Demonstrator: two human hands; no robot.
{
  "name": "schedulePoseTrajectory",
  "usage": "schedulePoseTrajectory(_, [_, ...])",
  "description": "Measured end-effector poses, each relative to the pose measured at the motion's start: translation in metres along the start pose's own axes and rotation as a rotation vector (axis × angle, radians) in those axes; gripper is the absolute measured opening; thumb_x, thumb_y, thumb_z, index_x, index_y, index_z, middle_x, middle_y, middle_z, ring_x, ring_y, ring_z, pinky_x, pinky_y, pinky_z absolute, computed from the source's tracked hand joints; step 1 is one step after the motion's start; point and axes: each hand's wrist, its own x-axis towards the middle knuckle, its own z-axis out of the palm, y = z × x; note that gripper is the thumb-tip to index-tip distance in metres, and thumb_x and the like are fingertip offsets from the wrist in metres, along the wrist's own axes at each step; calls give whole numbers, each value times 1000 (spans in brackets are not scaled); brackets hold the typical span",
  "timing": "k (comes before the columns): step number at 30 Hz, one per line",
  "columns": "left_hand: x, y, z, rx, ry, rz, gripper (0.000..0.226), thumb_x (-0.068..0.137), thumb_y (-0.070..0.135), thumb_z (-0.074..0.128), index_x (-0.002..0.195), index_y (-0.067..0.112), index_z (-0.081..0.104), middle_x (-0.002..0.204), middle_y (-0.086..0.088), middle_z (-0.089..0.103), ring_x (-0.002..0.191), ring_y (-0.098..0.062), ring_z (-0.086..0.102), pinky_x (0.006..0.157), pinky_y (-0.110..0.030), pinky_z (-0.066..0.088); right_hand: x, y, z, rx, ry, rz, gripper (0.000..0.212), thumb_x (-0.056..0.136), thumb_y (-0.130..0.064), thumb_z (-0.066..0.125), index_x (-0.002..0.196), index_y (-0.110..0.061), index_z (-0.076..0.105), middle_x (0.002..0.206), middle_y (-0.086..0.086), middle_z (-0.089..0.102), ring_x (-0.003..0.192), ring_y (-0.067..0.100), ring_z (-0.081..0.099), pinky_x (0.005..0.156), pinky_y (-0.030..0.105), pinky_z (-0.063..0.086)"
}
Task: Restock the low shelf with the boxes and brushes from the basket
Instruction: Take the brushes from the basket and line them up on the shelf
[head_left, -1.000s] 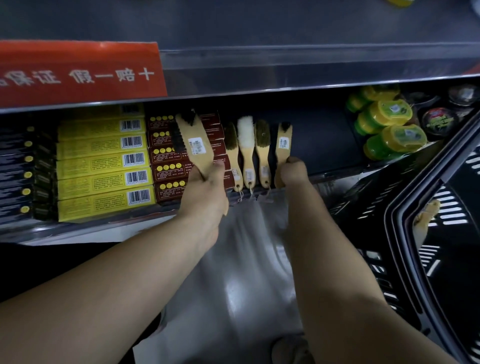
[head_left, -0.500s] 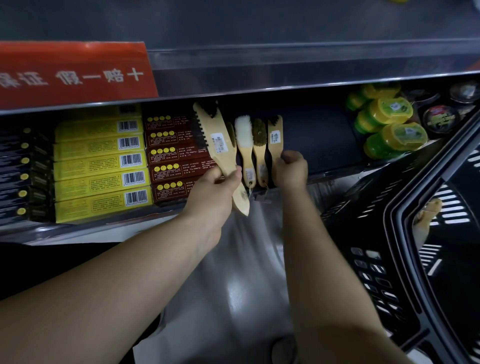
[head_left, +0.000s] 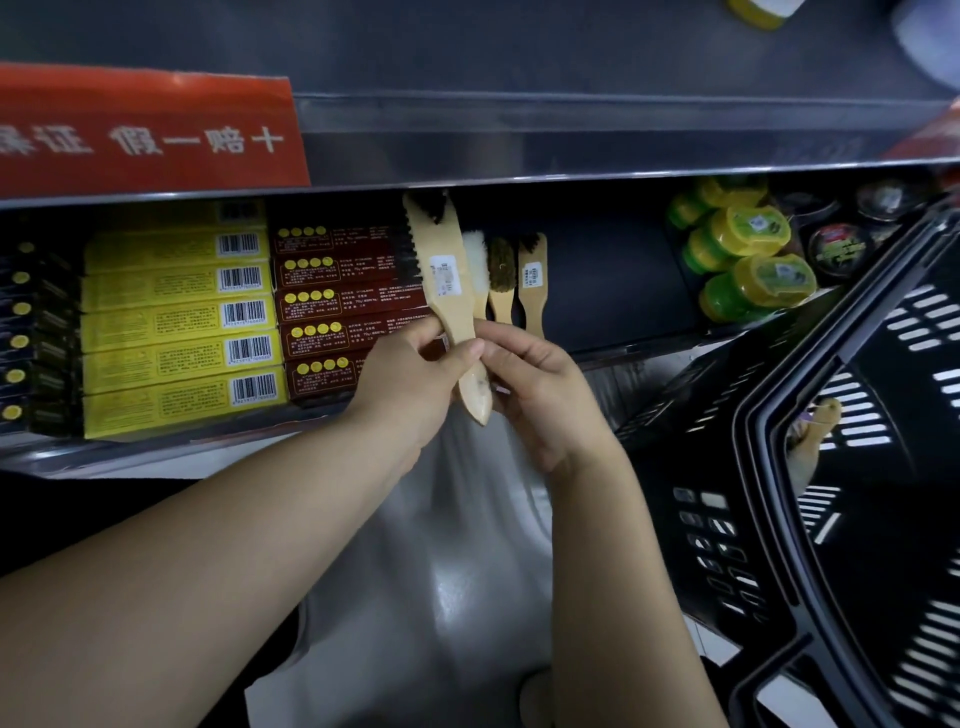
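My left hand (head_left: 410, 379) grips the handle of a large wooden brush (head_left: 441, 265) with dark bristles and a white label, held upright in front of the low shelf (head_left: 156, 449). My right hand (head_left: 535, 384) pinches the same handle just below my left thumb. Three smaller wooden brushes (head_left: 501, 280) lie side by side on the shelf just right of it. Stacked yellow boxes (head_left: 176, 322) and dark red boxes (head_left: 337, 306) fill the shelf's left part. The black basket (head_left: 779, 467) stands at the right, with one more brush (head_left: 813, 431) visible inside it.
Green and yellow tubs (head_left: 743, 260) and round dark tins (head_left: 836, 249) sit at the shelf's right end. A dark gap of shelf (head_left: 608, 291) lies between the brushes and the tubs. A red sign (head_left: 145, 135) hangs on the upper shelf edge. Shiny floor shows below.
My left hand swung the large brush rightward toward the row of small brushes. My right hand let go of the rightmost small brush and came across to pinch the large brush's handle.
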Motion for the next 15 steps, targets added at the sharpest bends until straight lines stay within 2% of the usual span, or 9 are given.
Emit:
schedulePoseTrajectory(5, [-1,4,2,29,-35,11,26,92,23,57,118,24,63,106,0,69,97,-16,65,91,-40,52,3,-5,-4,-27,-71,-1,23,93,-3,51,110,-10,66,94,6,73,84,14,70,67,23,55])
schedulePoseTrajectory(7, [0,5,3,28,-50,-12,26,95,25,52,119,22,62,103,1,68,93,-15,65,89,-37,53,6,-5,-8,-82,-46,1,25,92,-1,52,115,-6,63,96,8,72,83,16,69,65,24,55])
schedulePoseTrajectory(9, [0,5,5,9,-56,-47,18,97,27,49,100,22,65,88,8,63,80,-8,60,86,-31,54,13,-7,-15,-152,133,-18,27,93,0,50,117,-4,61,94,9,70,76,16,66,60,25,53])
schedulePoseTrajectory(10, [-1,6,5,27,-56,-57,17,97,29,48,87,26,63,83,11,57,78,-9,57,89,-34,53,20,-8,-21,-195,269,-31,27,93,1,49,117,-4,61,95,10,70,75,17,66,61,26,54])
schedulePoseTrajectory(11, [-1,5,6,47,-56,-60,18,96,31,48,83,27,60,82,11,54,82,-12,55,93,-39,50,30,-8,-27,-220,417,-38,28,93,2,47,117,-4,61,96,11,69,77,17,66,62,25,54])
schedulePoseTrajectory(13, [0,4,5,69,-62,-61,16,94,32,51,104,25,62,91,9,54,92,-13,55,95,-39,48,52,-10,-42,-175,723,-7,31,93,4,43,119,-1,58,98,10,66,85,20,65,65,23,53])
schedulePoseTrajectory(15, [3,3,4,106,-45,-38,30,93,31,54,120,19,58,92,10,55,85,-7,56,83,-30,49,74,-10,-62,-131,916,50,32,92,5,41,121,-1,55,112,14,62,104,27,61,84,29,52])
